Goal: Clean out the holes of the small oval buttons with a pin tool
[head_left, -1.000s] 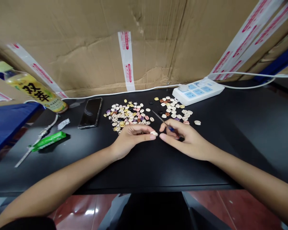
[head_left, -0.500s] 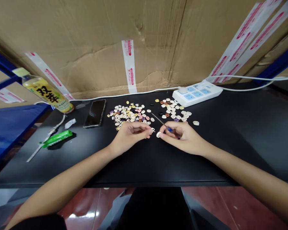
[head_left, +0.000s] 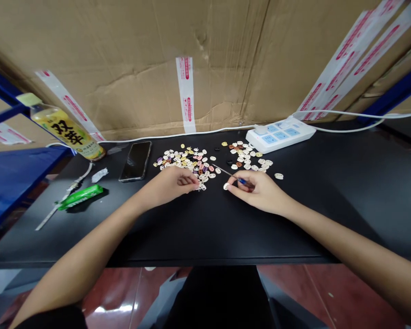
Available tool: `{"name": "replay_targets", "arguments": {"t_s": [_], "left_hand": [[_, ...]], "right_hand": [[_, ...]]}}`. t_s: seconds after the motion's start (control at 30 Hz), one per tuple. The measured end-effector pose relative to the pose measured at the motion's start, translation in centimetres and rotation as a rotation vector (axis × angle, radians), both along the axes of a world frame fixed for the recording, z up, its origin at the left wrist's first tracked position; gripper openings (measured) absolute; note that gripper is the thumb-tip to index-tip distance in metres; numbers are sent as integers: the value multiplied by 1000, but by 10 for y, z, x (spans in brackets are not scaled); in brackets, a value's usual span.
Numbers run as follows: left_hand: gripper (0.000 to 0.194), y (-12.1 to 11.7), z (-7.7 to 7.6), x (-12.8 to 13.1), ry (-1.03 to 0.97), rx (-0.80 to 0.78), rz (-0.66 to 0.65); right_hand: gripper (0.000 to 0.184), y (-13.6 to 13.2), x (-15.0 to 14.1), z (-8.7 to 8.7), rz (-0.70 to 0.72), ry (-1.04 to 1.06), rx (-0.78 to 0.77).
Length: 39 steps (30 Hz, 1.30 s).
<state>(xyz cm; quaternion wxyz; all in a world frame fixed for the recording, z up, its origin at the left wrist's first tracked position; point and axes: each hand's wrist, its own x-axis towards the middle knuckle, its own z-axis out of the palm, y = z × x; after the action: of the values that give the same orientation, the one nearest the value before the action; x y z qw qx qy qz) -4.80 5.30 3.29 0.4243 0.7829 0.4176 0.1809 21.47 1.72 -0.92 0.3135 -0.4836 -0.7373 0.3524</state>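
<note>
Far left: yellow-label drink bottle (head_left: 66, 132) lying tilted at edge of black surface (head_left: 205, 228), next to blue shelf frame (head_left: 7, 173). Below it a small white wrapper scrap (head_left: 100, 175), a green packet (head_left: 79, 197) and a thin white stick (head_left: 51, 214). Dark phone (head_left: 136, 160) flat, screen up, just right of those.

Left hand (head_left: 169, 183) rests on surface at near edge of the left pile of small buttons (head_left: 185, 161) — mostly cream, some pink, yellow, purple. Fingers together, tips pinched down at a cream button (head_left: 202, 186) on pile's near side; can't tell if it's actually lifted.

Right hand (head_left: 256, 192) close by, to the right, not touching left. Fingers closed round a thin tool w/ blue grip (head_left: 231, 175), metal tip pointing up-left toward left pile. A white button (head_left: 226, 186) sits at its fingertip.

Behind right hand: 2nd button pile (head_left: 248, 157), cream, brown, black. Then white power strip (head_left: 281, 133) w/ white cable (head_left: 178, 134) along taped cardboard wall (head_left: 205, 59).
</note>
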Motion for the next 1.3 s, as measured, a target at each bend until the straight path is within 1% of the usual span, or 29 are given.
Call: {"name": "replay_targets", "arguments": {"t_s": [0.1, 0.2, 0.33, 0.47, 0.53, 0.6, 0.73, 0.8, 0.87, 0.97, 1.1, 1.2, 1.3], "left_hand": [[15, 3, -1, -6, 92, 36, -29], [14, 3, -4, -8, 183, 103, -14], [17, 5, -2, -8, 299, 266, 38], [21, 5, 5, -9, 335, 454, 52], [22, 3, 7, -7, 323, 519, 54], [21, 0, 7, -1, 292, 563, 38], [21, -1, 0, 25, 226, 635, -95], [22, 2, -3, 44, 242, 679, -175], [23, 9, -6, 64, 297, 702, -231], [23, 25, -10, 95, 334, 693, -292], [20, 46, -16, 128, 358, 706, -331], [18, 55, -20, 143, 357, 713, -351], [16, 57, -20, 148, 355, 714, -357]], "right_hand": [[20, 5, -4, 0, 9, -63, 4], [20, 11, -11, -1, 23, -96, 3], [21, 17, -21, -2, -11, -141, 53], [18, 19, -23, -1, -92, -227, 151], [19, 19, -19, 4, -118, -206, 183], [22, 20, -9, 12, -154, -103, 239], [22, 25, 21, 29, -277, 173, 398], [22, 29, 39, 33, -333, 240, 444], [23, 34, 56, 31, -394, 214, 464], [23, 40, 72, 22, -456, 156, 459], [26, 44, 77, 15, -456, 129, 422], [28, 43, 75, 15, -438, 119, 421], [27, 40, 74, 16, -424, 109, 428]]}}
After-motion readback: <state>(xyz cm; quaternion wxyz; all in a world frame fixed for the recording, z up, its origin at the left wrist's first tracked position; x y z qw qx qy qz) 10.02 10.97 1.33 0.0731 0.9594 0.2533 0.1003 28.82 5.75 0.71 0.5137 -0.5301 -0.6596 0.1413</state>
